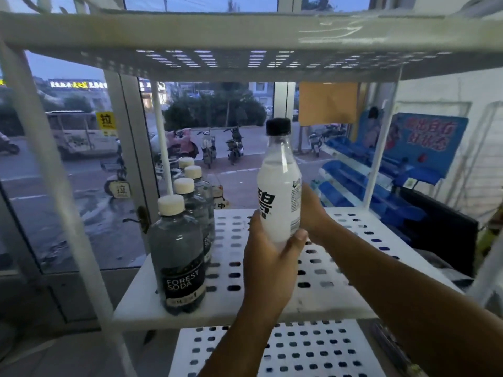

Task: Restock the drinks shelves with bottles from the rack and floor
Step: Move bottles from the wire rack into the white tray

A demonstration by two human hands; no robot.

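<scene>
Head view: both hands, left hand point(268, 263) and right hand point(313, 210), grasp the upright white soda bottle point(280, 197) over the perforated shelf point(321, 284), right of the Forest Soda bottles point(181, 257). Full, rigid, probably slick; low-body grip suits.

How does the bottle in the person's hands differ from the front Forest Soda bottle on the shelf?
The held bottle has a black cap; the Forest Soda bottle has a white one. The held bottle looks milky white with a white label; the Forest Soda bottle is dark and clear with a black label. The held one is gripped by the left hand and right hand; the other stands on the shelf. Both are upright and capped.
</scene>
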